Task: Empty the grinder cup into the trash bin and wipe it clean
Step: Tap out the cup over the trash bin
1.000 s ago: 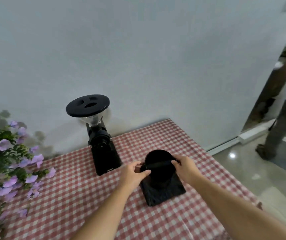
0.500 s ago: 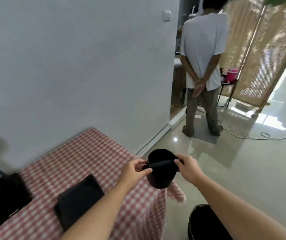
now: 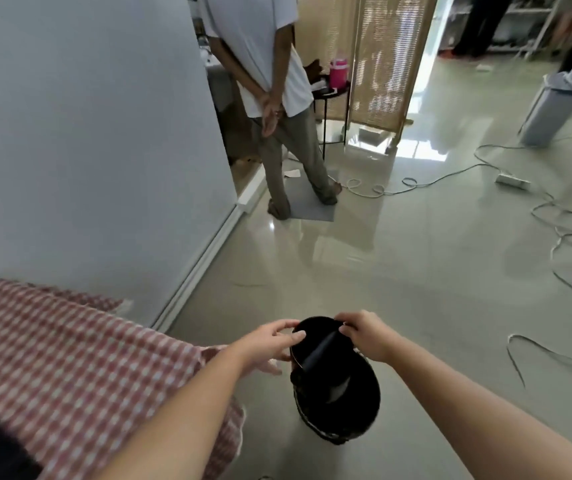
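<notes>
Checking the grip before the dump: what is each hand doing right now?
Left hand: fingers on the grinder cup rim, holding it.
Right hand: pinching the cup's opposite rim.

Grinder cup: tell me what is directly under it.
The black trash bin stands on the floor under the grinder cup, which both hands hold at its rim. The cup covers part of the bin's opening, and the bin's inside is too dark to read.

Both forearms bare, no sleeves; left hand (image 3: 270,341) and right hand (image 3: 367,336) ungloved.
</notes>
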